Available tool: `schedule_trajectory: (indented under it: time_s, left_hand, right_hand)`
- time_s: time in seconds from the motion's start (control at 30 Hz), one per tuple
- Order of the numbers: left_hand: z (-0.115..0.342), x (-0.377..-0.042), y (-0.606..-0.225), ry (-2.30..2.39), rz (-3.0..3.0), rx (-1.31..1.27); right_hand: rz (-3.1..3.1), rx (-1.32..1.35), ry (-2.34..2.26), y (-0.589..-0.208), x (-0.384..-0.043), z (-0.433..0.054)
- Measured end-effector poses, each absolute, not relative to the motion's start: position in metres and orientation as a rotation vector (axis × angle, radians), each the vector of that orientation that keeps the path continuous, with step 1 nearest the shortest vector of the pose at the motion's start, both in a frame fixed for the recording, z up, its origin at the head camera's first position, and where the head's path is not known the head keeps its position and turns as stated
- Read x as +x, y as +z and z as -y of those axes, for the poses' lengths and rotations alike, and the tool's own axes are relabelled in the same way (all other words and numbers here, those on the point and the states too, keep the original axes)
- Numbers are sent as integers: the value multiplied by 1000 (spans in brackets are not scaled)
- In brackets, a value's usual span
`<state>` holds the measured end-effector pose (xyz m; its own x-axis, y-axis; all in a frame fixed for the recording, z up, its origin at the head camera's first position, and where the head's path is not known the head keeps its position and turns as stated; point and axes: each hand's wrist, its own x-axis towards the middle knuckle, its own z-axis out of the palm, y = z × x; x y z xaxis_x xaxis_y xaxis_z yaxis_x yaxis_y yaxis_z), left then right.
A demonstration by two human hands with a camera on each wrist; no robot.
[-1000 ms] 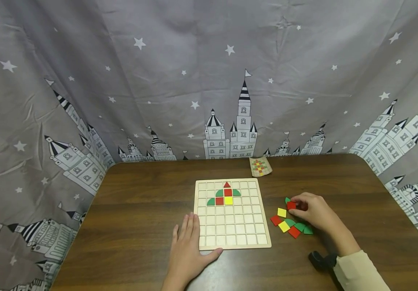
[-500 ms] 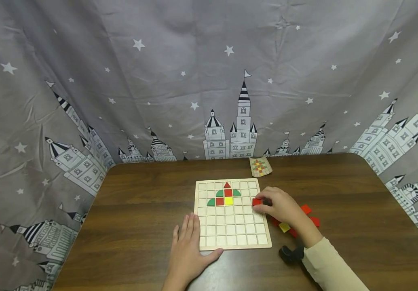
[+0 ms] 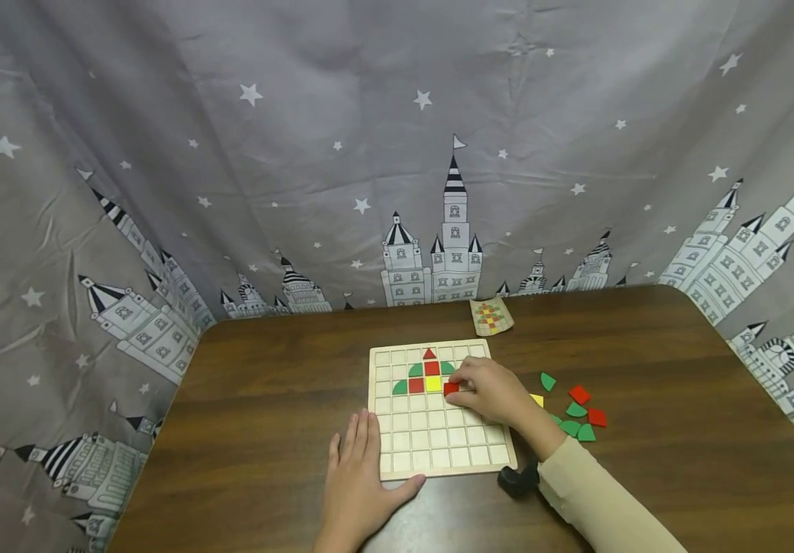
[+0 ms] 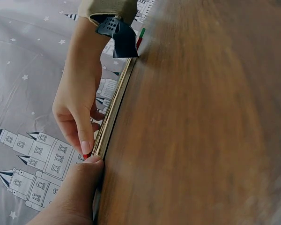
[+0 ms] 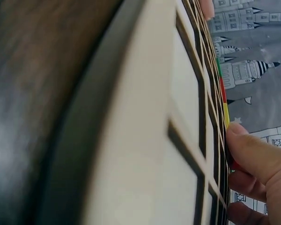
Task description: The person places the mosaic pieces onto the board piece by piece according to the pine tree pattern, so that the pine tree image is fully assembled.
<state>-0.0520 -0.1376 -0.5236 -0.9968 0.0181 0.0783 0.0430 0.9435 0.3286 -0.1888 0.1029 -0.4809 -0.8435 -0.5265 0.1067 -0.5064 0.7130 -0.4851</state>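
My right hand [image 3: 490,390] pinches a red square tile [image 3: 451,389] over the wooden grid board [image 3: 438,442], just right of the yellow square tile [image 3: 433,383]. In the left wrist view the red tile [image 4: 86,155] shows at the fingertips, close over the board. Set in the board's upper cells are a red triangle tile [image 3: 429,354], red squares, the yellow square and green quarter-round tiles [image 3: 400,387]. My left hand [image 3: 358,480] lies with straight fingers along the board's left edge, its thumb at the near edge.
Loose green quarter-round tiles [image 3: 547,382], red squares [image 3: 597,418] and a yellow square [image 3: 537,400] lie right of the board, partly behind the right forearm. A small pattern card [image 3: 491,316] lies at the table's [image 3: 272,399] back edge, before a grey curtain [image 3: 286,138].
My right hand has carried the red square tile leftward from the loose tiles to over the board. The left hand stays at the board's edge. The head view has shifted slightly.
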Motion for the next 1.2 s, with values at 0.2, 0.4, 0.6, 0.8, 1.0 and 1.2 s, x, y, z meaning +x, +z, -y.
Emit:
schedule_trajectory:
  time_s: [0.2,0.4,0.6,0.8,1.0,1.2]
  left_hand:
    - [138,-52,-526,-504,3001,-64]
    - [137,-52,-525,-503,2984,-71]
    - [137,-52,-524,-501,2993,-68]
    - [137,-52,-526,-491,2988,-71]
    - [138,-51,-525,-501,2980,-73]
    - [137,-51,-524,-500,2983,-71]
  right_hand:
    - [-2898,-852,-770,-483,-189,-100]
    - [-2901,-802,-798,-483,-189,-99]
    - [-2891,-717,-829,-484,-191,-98]
    - [-2900,-702,-820,-485,-191,-96]
    - [-2892,-693,-810,-486,-192,-96]
    - [-2883,-711,-793,-485,-191,-97]
